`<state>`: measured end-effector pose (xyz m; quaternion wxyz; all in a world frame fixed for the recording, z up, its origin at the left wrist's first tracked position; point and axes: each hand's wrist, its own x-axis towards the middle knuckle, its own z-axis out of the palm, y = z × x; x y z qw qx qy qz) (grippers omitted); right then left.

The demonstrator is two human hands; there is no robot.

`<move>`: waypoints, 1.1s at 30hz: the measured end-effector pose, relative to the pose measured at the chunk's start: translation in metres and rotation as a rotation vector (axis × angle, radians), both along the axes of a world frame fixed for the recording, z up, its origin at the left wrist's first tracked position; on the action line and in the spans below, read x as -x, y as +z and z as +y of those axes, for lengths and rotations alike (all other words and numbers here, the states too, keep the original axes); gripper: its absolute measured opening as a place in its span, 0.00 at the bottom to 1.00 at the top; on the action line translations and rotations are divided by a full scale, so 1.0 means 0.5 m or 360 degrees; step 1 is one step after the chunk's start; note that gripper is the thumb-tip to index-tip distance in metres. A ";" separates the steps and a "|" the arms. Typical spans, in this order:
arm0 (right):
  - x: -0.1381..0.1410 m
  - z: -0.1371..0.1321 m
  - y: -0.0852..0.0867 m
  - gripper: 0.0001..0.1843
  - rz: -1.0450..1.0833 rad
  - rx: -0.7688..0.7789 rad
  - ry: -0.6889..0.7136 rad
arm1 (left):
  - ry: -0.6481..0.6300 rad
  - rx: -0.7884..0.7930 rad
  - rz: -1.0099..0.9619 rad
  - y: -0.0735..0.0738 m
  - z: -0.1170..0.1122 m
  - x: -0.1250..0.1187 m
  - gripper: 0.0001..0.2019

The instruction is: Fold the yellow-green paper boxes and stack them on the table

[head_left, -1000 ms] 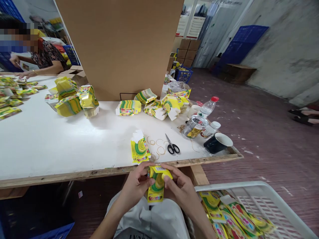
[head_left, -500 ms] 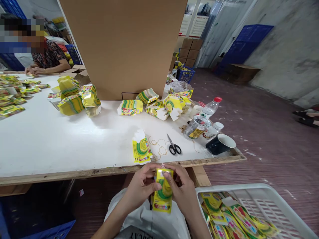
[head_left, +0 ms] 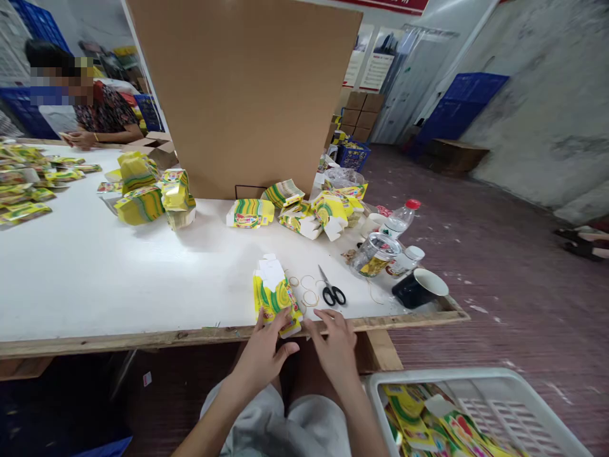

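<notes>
A small stack of flat yellow-and-green cartons point(head_left: 275, 295) lies at the table's near edge, white flaps pointing away from me. My left hand point(head_left: 266, 352) reaches over its near end, fingers spread and fingertips at the cartons; whether they press on them I cannot tell. Just right of the stack, my right hand point(head_left: 334, 343) hovers by the wooden edge, fingers apart and nothing in them. Beyond that hand lie black-handled scissors point(head_left: 333, 289) and several thin rubber bands point(head_left: 310, 297).
At lower right stands a white plastic basket point(head_left: 476, 376) with yellow packs inside. A dark mug point(head_left: 413, 291), clear jar point(head_left: 375, 254) and bottle point(head_left: 400, 219) line the table's right end. Opened cartons point(head_left: 250, 213) sit before a cardboard panel point(head_left: 247, 95). A co-worker point(head_left: 107, 111) sits at far left.
Both hands held a yellow carton over my lap; they are now apart, forward at the table edge, without it. The stack's top carton sits askew, nearer me. The view has shifted slightly.
</notes>
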<state>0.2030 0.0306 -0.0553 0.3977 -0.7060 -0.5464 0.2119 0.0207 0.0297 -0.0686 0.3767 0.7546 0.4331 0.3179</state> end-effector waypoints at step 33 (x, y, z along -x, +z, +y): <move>0.058 -0.105 0.018 0.17 0.1013 0.0062 0.0231 | 0.0381 0.0892 -0.1461 0.045 -0.033 -0.036 0.18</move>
